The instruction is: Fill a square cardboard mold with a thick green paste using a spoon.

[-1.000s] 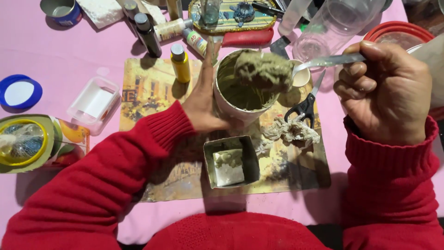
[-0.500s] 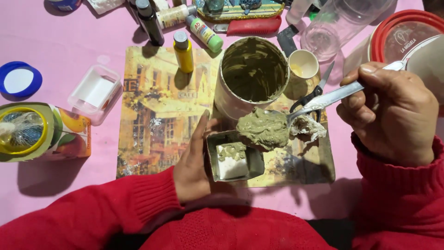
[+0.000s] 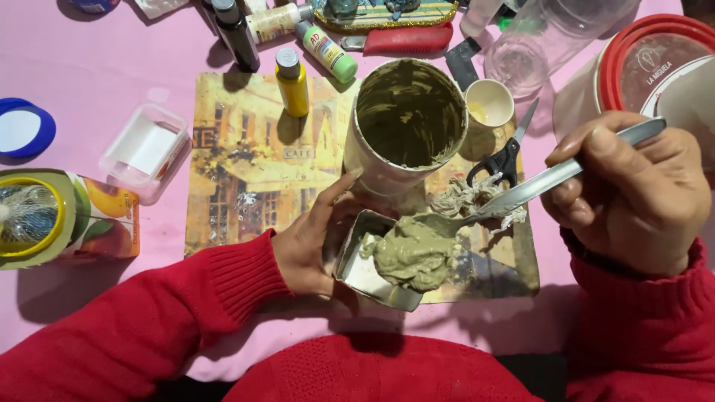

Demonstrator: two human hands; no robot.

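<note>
My left hand [image 3: 316, 242] grips the near left side of a small square metal mould [image 3: 365, 272] on a printed placemat [image 3: 246, 160]. My right hand [image 3: 633, 190] holds a metal spoon [image 3: 551, 175] by its handle. The spoon's bowl carries a lump of grey-green paste [image 3: 413, 253] that rests over the mould's opening. Just behind the mould stands a round tin [image 3: 406, 123] smeared inside with the same paste. Both sleeves are red.
Black scissors [image 3: 503, 152], a small white cup [image 3: 488, 104] and shredded fibre [image 3: 462, 201] lie right of the tin. Paint bottles [image 3: 292, 80] stand at the back. A clear plastic box [image 3: 145, 149], a juice carton [image 3: 67, 219], a blue lid [image 3: 22, 128] and a red-rimmed tub [image 3: 648, 63] sit around.
The loaded spoon has come down from above the tin to the square mould. My left hand has left the tin and taken hold of the mould.
</note>
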